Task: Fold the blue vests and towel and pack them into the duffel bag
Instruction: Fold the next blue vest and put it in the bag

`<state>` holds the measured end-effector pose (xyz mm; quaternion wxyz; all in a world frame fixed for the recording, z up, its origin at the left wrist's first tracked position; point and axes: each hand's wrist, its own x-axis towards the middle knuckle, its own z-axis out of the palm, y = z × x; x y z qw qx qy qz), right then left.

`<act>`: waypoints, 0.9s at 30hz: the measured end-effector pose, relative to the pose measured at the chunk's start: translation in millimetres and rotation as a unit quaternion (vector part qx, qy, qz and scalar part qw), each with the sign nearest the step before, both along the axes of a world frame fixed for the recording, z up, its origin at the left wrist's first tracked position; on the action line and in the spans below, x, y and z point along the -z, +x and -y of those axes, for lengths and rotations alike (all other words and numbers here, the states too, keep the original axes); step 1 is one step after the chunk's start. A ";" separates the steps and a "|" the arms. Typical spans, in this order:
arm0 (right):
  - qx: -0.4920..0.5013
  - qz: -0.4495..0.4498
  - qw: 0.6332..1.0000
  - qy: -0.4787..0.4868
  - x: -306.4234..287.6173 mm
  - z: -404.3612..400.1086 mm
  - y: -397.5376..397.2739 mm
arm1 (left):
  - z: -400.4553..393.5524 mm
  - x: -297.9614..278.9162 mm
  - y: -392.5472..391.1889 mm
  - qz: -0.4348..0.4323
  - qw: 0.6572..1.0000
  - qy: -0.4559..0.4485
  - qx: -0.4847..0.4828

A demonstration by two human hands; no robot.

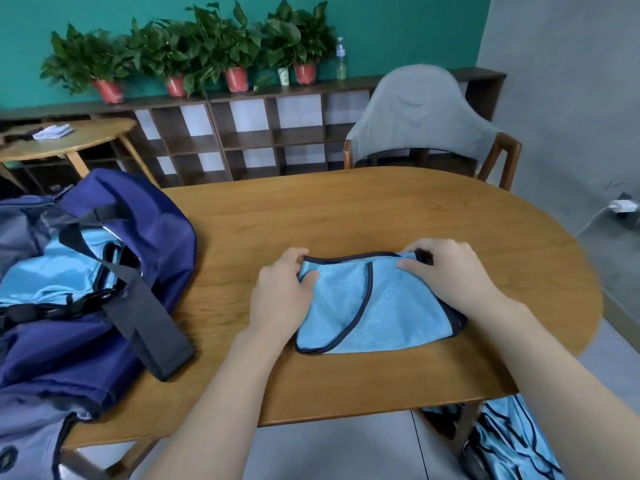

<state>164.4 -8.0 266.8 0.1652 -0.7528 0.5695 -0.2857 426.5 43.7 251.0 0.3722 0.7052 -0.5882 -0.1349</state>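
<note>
Both hands pinch one folded blue vest (374, 303) on the table (346, 216): left hand (282, 292) and right hand (446, 271) fingers clamped on its far corners; open duffel bag (104, 265) lies left.

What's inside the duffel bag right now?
Through the open top of the duffel bag, light blue fabric with dark trim shows, likely vests already packed. A black strap crosses the opening. How many pieces lie inside, and whether the towel is there, is hidden.

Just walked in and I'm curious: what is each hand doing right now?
Left hand: grips the left edge of the folded blue vest on the table.
Right hand: grips the vest's top right corner.
</note>
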 end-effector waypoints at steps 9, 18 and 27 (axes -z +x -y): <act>0.001 -0.006 0.999 0.034 -1.5 9.3 8.2 | -0.3 1.9 1.8 0.131 0.991 -0.027 0.000; 0.006 -0.075 0.978 -0.194 -18.1 -51.2 20.0 | -7.5 9.5 9.4 0.170 0.972 0.001 0.164; -0.065 -0.131 0.988 -0.055 10.5 -91.5 23.0 | -40.7 2.9 15.3 0.200 0.972 -0.024 0.116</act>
